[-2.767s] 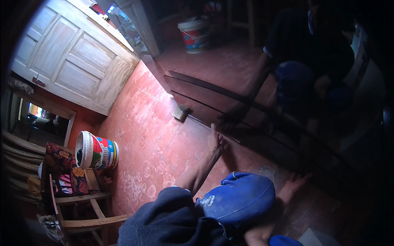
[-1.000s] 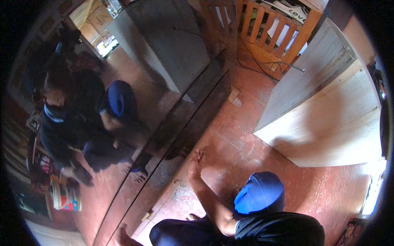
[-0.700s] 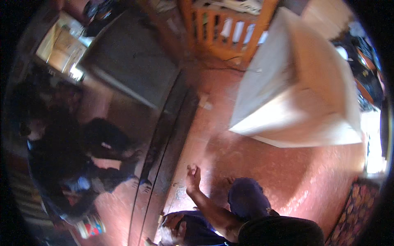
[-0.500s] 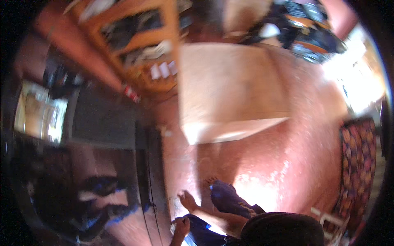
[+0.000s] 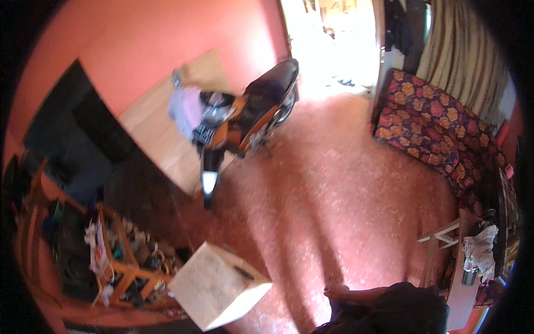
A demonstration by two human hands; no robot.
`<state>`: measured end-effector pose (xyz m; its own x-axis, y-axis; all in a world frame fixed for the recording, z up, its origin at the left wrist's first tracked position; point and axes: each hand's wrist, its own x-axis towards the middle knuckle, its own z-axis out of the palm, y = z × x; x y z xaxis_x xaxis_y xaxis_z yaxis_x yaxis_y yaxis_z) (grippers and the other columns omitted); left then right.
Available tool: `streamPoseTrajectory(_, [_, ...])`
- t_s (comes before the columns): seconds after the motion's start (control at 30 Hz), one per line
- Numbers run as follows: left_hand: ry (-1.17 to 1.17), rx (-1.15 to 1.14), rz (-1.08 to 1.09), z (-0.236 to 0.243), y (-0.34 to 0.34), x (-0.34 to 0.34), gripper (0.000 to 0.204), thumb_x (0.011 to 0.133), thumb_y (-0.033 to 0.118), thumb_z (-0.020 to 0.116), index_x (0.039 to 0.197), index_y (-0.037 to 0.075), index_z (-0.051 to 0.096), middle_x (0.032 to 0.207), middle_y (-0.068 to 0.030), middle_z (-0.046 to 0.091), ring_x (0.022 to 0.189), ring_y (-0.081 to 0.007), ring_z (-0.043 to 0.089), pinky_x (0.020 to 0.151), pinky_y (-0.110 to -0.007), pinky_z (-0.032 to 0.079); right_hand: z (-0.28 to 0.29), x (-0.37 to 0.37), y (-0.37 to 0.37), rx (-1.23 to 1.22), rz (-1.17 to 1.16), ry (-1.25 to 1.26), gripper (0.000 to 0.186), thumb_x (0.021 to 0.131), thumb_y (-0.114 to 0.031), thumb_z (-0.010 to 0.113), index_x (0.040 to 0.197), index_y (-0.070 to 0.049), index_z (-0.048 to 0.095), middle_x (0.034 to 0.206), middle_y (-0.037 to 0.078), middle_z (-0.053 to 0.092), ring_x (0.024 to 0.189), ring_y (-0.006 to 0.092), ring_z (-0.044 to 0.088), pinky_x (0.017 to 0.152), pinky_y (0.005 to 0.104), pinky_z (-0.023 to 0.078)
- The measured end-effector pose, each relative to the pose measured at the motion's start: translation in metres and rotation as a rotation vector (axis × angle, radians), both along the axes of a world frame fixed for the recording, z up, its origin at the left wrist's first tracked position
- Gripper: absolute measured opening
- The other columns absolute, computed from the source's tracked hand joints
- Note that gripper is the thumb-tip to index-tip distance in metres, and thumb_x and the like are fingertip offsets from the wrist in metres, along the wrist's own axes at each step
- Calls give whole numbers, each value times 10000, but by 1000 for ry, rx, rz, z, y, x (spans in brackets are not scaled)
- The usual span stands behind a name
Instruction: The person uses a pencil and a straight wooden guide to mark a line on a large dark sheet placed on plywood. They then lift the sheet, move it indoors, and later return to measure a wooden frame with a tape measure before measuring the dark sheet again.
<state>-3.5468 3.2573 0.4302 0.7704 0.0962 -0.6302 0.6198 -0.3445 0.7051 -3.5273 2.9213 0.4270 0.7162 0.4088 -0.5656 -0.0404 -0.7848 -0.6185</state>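
Observation:
My right hand shows small at the bottom centre, its forearm reaching left out of a dark sleeve. It hangs over the red floor in front of my dark clothing. I cannot make out its fingers or anything held in them. Out of sight is my left hand. Nearest to the right hand, on its left and apart from it, stands a pale wooden box with a dark slot in its top edge.
An orange and black motorcycle stands by a pale wooden board. At lower left is a cluttered wooden rack. A floral sofa lines the right side, near a stool and a table with a cloth.
My view has swung to the right, bringing in the motorcycle, bright doorway and whole sofa. The pale box now sits at lower left. My left hand has gone out of view.

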Motion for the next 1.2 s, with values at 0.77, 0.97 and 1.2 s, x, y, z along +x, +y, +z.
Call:
streamPoseTrajectory(0.77, [467,-24,11,10,-198,662,263,917,226,599,1124,68,638,950,-107,657,734,-252,661,562,-361,520,-15,378,-378,-143,-805,367,394,897,-438,574,1042,-93,696,1031,160,703,889,343,677,820,500,544])
streamPoseTrajectory(0.97, [65,-271,28,18,-289,918,209,911,214,597,1049,67,653,843,-64,636,691,-201,649,542,-309,507,76,514,-397,220,-1317,356,395,896,-428,593,1055,-80,695,1027,151,703,891,324,678,819,488,547])
streamPoseTrajectory(1.2, [-30,-287,-122,48,-425,1131,378,920,255,630,1225,33,609,1052,-87,651,808,-204,659,643,-312,528,62,754,-496,371,-1422,215,398,896,-415,616,1069,-66,695,1022,141,703,892,301,680,818,475,551])
